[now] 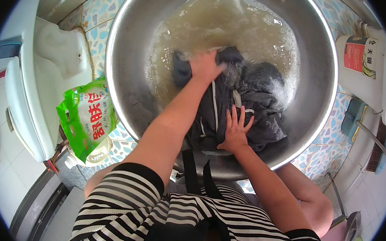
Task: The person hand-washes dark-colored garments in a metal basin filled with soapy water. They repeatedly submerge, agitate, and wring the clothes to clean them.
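Observation:
A large round stainless steel basin holds cloudy, foamy water. Dark wet fabric with white trim, a garment by its look, lies in the lower half of the basin, partly under the water. My left hand is at the waterline on the dark cloth, blurred, its fingertips hidden by water; whether it grips the cloth is unclear. Nearer to me, my right hand rests spread and palm down on the garment, fingers apart, beside a white strip.
Left of the basin stand a green detergent bag, a white jug and a white ceramic fixture. On the right are a white bucket, a scrubbing brush and a blue-green container. My knees flank the basin's near edge.

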The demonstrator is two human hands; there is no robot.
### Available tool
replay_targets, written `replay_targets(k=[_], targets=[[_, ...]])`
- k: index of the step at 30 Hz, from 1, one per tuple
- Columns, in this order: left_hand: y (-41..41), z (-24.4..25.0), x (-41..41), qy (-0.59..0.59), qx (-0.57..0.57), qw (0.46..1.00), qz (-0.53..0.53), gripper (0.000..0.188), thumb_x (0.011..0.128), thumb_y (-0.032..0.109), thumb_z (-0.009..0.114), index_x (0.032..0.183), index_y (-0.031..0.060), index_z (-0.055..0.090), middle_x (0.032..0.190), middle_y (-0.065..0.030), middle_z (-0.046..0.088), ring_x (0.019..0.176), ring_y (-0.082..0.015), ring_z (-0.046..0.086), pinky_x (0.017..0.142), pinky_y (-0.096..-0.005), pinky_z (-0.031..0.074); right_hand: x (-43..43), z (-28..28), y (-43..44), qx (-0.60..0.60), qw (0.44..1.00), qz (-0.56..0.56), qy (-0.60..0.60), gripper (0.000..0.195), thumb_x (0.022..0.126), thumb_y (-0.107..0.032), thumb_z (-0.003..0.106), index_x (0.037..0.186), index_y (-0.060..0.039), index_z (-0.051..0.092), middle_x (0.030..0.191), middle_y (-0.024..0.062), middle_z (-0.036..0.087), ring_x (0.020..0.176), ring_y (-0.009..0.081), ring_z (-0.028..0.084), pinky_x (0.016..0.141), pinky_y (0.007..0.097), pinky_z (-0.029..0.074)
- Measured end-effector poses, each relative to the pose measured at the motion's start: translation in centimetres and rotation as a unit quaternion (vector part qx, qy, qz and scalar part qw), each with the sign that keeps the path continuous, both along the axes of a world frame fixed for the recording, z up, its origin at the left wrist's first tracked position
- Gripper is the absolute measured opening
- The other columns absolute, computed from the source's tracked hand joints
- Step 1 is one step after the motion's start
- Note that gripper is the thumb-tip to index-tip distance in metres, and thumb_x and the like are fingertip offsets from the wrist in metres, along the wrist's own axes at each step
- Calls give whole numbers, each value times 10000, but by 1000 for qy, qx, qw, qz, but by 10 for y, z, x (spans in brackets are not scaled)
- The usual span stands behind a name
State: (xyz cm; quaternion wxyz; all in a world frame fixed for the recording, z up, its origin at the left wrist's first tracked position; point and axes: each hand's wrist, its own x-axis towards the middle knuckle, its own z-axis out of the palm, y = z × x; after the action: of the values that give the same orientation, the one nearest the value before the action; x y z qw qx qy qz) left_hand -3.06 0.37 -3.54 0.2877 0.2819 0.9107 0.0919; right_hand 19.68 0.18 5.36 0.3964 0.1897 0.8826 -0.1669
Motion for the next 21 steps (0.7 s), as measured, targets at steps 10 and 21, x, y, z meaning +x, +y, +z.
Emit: replay_targets(k=[10,21], targets=[[22,-3,-103,-86,163,951,248,453,728,355,669,1056,41,661,1049,-177,669,989,-324,632,870,-398,468,-19,-39,3,-30,998,-38,-28,1467,345,-566,868,1474,-2,121,1543,149,-3,1407,428,-73,1050,681,49],[-54,84,70,51,35,998,13,656,633,464,754,1213,195,607,1446,-186,310,1348,-396,245,1024,-640,256,-30,-42,13,-29,991,6,-132,1483,361,-623,848,1484,-16,92,1545,158,-44,1393,434,-152,1056,675,17]])
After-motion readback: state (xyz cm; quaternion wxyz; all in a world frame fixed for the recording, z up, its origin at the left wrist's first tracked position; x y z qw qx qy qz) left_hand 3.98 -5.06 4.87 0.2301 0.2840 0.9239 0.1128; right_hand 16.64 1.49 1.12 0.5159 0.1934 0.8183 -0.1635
